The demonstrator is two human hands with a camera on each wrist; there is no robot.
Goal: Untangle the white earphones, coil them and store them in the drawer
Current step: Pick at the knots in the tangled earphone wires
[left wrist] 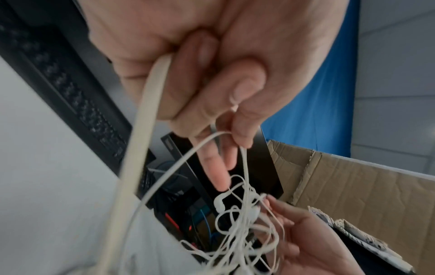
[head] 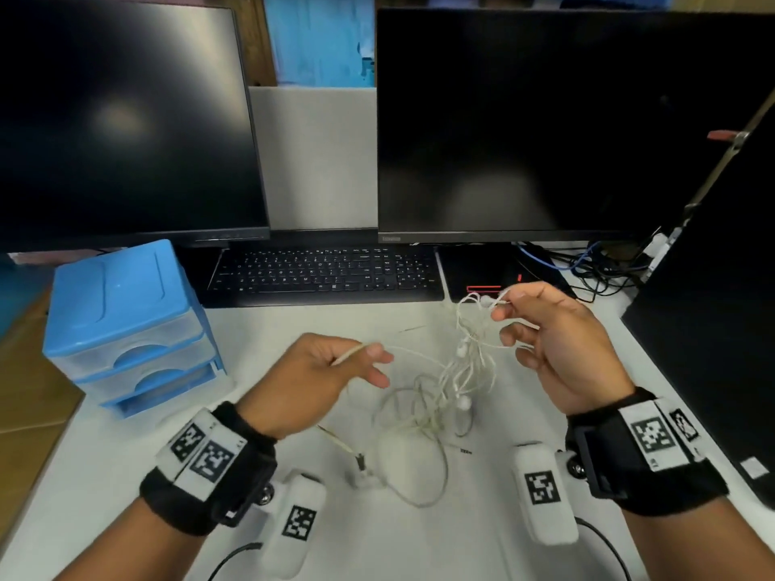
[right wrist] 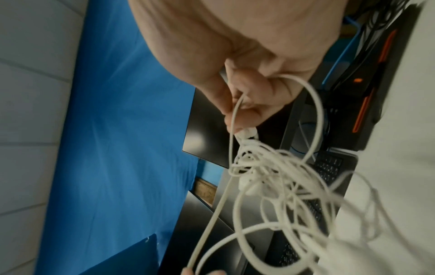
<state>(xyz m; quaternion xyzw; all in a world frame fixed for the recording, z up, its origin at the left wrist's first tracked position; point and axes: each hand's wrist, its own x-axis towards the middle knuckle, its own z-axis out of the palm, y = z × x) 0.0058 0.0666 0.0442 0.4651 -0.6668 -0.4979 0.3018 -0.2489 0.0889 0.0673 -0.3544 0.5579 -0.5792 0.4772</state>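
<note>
The white earphones (head: 461,371) hang as a tangled bunch between my hands, with loose loops trailing on the white desk (head: 335,530). My left hand (head: 335,366) pinches one cable strand between thumb and fingers, seen close in the left wrist view as the cable (left wrist: 146,104). Up and to the right, my right hand (head: 541,329) pinches an earbud end (right wrist: 247,134) at the top of the tangle (right wrist: 266,178). The blue plastic drawer unit (head: 126,325) stands at the left of the desk, and its drawers look closed.
Two dark monitors (head: 524,119) and a black keyboard (head: 323,272) line the back of the desk. A black device with red lights (head: 482,278) and loose cables sit behind my right hand. A cardboard box (left wrist: 353,186) shows in the left wrist view.
</note>
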